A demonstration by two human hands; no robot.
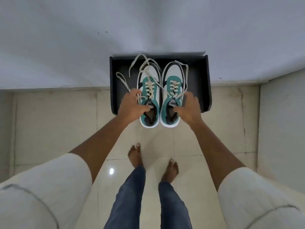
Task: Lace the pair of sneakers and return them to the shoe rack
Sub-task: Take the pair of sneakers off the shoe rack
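Sneakers, one pair, are held side by side above a black rack (207, 83) that stands on the floor against a white wall (66, 38). The left hand (132, 104) grips the left sneaker (149, 90) at its outer side near the collar: the thumb lies across the opening just below the tongue label, and the other fingers wrap around the outside edge. The right hand (189, 107) grips the right sneaker (173, 90) in the same mirrored way, with the thumb at the opening and the fingers closed around the outer side.

Both sneakers are white and teal with dark inner lining, and their toes point away from the person, toward the wall. The toes are over the dark shelf of the rack, while the heels reach past its front edge, over the tiles. I cannot tell if the soles touch the shelf.

The cream laces (132, 66) run through the eyelets of both sneakers, but the ends are loose. On the left sneaker they loop and spread out to the left and over the toe. On the right sneaker one end curves along the right side.

Below, two bare feet (135, 156) stand on the glossy tile floor (57, 121), with blue jeans (125, 195) and white short sleeves (41, 187) visible.
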